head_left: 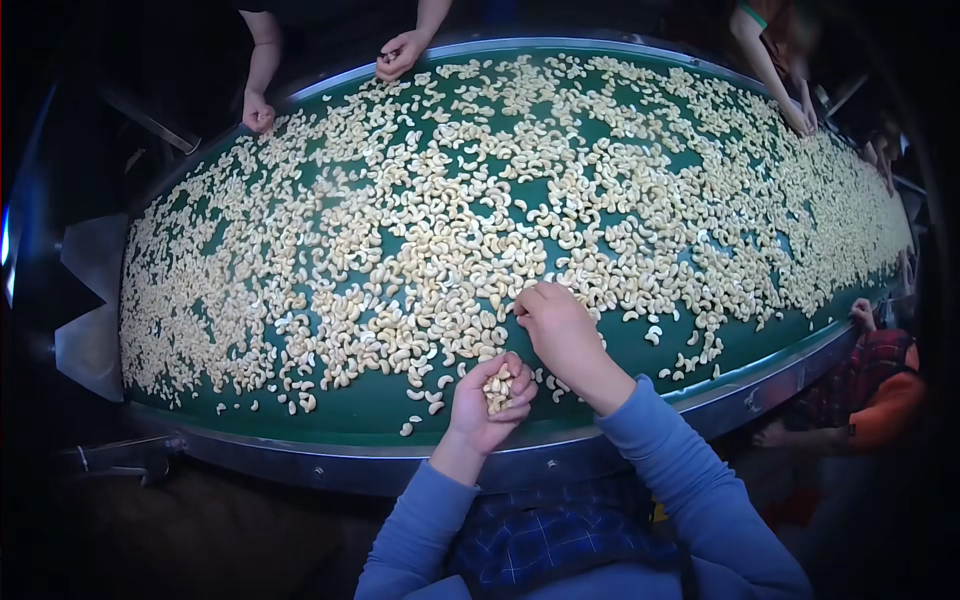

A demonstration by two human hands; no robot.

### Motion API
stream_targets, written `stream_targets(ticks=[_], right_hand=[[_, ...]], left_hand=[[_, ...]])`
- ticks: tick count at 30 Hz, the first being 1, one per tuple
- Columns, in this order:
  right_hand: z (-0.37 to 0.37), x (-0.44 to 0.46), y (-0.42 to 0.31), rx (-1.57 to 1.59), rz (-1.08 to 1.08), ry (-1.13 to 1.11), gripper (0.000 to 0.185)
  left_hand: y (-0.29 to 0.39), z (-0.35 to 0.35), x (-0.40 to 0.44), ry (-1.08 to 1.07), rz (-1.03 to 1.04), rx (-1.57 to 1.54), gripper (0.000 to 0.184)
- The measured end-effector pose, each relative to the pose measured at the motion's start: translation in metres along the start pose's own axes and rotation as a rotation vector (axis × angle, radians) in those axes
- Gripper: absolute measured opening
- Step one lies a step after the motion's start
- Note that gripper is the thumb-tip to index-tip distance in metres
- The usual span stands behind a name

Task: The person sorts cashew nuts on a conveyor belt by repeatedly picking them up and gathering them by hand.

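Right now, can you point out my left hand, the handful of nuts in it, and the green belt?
Left hand [476, 412]: head view, on the palm, beside the nuts.
Handful of nuts [499, 391]: head view, middle of the pile.
Green belt [345, 414]: head view, bare strip along the near edge.

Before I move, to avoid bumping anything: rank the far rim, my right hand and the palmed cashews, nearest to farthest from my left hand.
1. Palmed cashews: inside the left hand.
2. Right hand: just beyond, rightward.
3. Far rim: across the green belt.
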State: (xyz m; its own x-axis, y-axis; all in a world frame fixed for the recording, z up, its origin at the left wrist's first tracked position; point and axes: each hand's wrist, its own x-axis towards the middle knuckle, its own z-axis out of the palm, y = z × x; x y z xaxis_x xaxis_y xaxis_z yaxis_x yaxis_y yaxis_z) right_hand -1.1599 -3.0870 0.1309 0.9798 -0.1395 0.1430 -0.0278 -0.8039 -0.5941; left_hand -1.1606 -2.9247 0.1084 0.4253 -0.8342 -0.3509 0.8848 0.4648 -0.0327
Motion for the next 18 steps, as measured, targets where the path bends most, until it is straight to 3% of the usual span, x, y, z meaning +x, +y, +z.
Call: stream_targets(ticks=[4, 7, 9, 15, 18], right_hand=[[-0.011, 0.003, 0.014, 0.202, 0.009, -0.074, 0.012], [-0.040, 0.029, 0.034, 0.094, 0.056, 0.208, 0.010], [-0.049, 0.051, 0.065, -0.013, 0.054, 0.225, 0.011], [-0.060, 0.081, 0.095, -0.165, 0.030, -0.025, 0.010], [-0.079, 0.089, 0.089, 0.075, 0.213, -0.119, 0.010]], left_hand=[[-0.010, 0.006, 0.010, -0.049, -0.016, 0.009, 0.024], [-0.021, 0.011, 0.020, -0.058, -0.015, 0.060, 0.026], [-0.031, 0.013, 0.027, -0.027, -0.027, 0.080, 0.028], [-0.050, 0.017, 0.042, -0.056, -0.013, 0.093, 0.031], [-0.060, 0.021, 0.051, -0.045, -0.015, 0.156, 0.032]])
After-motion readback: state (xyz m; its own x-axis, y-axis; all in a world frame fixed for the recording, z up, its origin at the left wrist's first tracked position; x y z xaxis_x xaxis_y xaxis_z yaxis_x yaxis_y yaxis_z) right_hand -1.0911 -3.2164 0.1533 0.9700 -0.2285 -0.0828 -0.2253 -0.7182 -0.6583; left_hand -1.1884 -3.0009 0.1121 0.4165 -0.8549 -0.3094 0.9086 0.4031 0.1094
